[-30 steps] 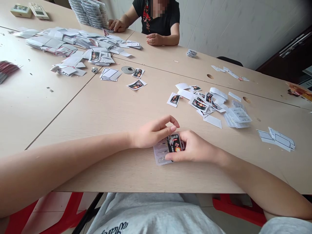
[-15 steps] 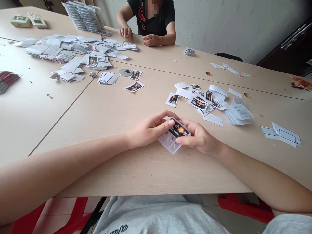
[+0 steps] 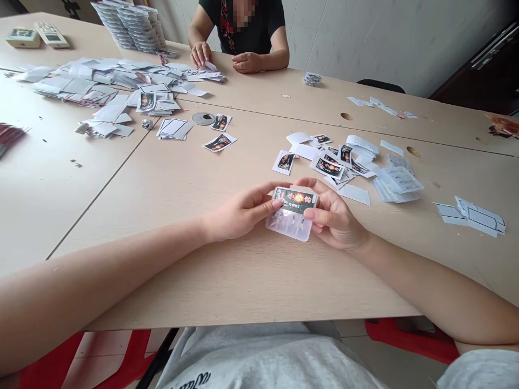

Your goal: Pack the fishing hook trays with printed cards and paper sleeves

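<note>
A small clear plastic box [image 3: 288,224] with a black label across its upper part is held between my two hands above the wooden table [image 3: 243,281]. My left hand [image 3: 245,212] grips its left side, thumb on the label's edge. On the right side, my right hand [image 3: 336,216] holds the box with the thumb on its front and fingers behind. Small pieces show inside the clear compartments. Just beyond the hands lie loose black-printed labels [image 3: 329,166] and white papers, with a stack of clear boxes [image 3: 399,181] to their right.
A large heap of white packets [image 3: 93,78] covers the far left. Beside a metal ring [image 3: 203,118] lie two labels. A person [image 3: 247,32] sits across the table, one hand touching papers. Tall packet stacks [image 3: 138,29] stand behind the heap. White cards [image 3: 480,216] lie at right.
The box has turned nearly level, its label now facing me more fully. My right hand has shifted slightly right. The other person's hand has moved onto the papers.
</note>
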Demonstrator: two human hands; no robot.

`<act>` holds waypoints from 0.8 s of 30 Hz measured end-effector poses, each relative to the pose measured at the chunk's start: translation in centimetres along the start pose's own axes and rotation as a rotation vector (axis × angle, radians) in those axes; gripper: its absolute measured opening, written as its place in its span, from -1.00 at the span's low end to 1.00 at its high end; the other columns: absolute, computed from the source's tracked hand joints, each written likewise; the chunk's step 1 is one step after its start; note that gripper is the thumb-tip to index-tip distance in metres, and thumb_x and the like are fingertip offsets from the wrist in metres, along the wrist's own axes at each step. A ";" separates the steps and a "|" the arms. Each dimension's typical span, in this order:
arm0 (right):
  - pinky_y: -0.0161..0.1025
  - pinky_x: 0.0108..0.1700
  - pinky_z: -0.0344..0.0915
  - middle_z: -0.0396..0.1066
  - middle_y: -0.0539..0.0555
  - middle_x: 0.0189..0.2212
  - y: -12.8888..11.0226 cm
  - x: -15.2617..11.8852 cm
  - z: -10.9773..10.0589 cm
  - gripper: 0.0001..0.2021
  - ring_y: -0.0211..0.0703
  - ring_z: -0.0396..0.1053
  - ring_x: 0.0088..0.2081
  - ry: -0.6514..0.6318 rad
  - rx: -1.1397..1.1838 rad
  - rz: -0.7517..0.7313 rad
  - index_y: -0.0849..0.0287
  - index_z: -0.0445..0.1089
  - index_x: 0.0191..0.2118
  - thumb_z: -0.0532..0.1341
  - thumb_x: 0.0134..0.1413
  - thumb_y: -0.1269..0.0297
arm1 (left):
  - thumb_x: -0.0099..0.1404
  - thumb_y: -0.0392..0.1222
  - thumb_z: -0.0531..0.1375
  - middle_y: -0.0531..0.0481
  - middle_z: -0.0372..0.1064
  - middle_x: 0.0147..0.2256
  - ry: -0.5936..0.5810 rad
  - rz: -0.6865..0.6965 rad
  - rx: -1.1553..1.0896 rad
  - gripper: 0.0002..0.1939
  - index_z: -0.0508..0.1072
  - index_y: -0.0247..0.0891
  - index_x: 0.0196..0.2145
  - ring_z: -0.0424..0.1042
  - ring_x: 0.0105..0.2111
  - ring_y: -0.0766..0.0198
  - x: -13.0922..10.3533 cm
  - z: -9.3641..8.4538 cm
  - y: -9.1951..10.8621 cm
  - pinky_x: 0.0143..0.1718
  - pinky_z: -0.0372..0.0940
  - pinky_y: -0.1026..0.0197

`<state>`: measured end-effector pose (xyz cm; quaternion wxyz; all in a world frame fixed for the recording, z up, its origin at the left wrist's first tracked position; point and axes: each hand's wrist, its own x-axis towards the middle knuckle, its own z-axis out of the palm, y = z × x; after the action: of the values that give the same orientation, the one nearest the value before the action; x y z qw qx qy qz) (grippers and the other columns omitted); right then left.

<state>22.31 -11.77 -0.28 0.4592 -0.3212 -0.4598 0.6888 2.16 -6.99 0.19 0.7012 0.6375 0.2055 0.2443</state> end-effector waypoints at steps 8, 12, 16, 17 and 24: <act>-0.50 -0.58 0.09 0.20 -0.17 -0.65 -0.4 -0.7 1.0 -0.56 -0.46 0.05 -0.65 0.059 0.054 0.042 0.06 0.24 0.02 0.27 -0.01 0.42 | 0.37 -0.07 0.05 -0.15 0.38 -0.15 -0.029 0.014 0.132 -0.57 0.18 -0.31 0.12 0.38 -0.16 0.18 -0.2 -0.1 -0.3 -0.20 0.30 0.18; -0.49 -0.58 0.04 0.20 -0.17 -0.63 -0.5 -0.7 1.1 -0.53 -0.47 0.01 -0.64 0.053 0.081 0.063 0.05 0.23 0.03 0.26 -0.04 0.45 | 0.38 -0.03 0.03 -0.13 0.40 -0.20 -0.033 -0.005 0.205 -0.56 0.17 -0.30 0.13 0.39 -0.19 0.18 -0.3 -0.2 -0.3 -0.20 0.30 0.15; -0.47 -0.57 0.03 0.16 -0.18 -0.67 -0.6 -0.7 1.0 -0.52 -0.44 -0.03 -0.65 0.065 0.070 0.064 0.04 0.23 0.04 0.25 -0.05 0.44 | 0.38 -0.03 0.02 -0.10 0.39 -0.26 -0.057 -0.011 0.198 -0.57 0.17 -0.30 0.12 0.40 -0.20 0.17 -0.4 -0.2 -0.4 -0.20 0.30 0.13; -0.46 -0.57 0.02 0.14 -0.19 -0.69 -0.6 -0.7 1.0 -0.53 -0.43 -0.03 -0.65 0.072 0.061 0.060 0.04 0.23 0.03 0.25 -0.05 0.42 | 0.38 -0.03 0.03 -0.09 0.38 -0.28 -0.056 -0.010 0.194 -0.57 0.18 -0.30 0.11 0.40 -0.20 0.17 -0.4 -0.2 -0.4 -0.20 0.29 0.13; -0.40 -0.60 -0.01 0.04 -0.20 -0.79 -0.5 -0.4 1.0 -0.63 -0.36 -0.06 -0.70 0.152 -0.033 0.028 0.08 0.25 0.01 0.16 0.04 0.26 | 0.34 0.00 0.08 -0.12 0.41 -0.28 -0.019 -0.027 0.153 -0.54 0.22 -0.32 0.09 0.40 -0.22 0.14 -0.4 0.2 -0.1 -0.25 0.29 0.14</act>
<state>21.79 -12.43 0.52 0.4778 -0.3863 -0.4305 0.6612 1.92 -7.42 0.06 0.6554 0.6888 0.2254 0.2124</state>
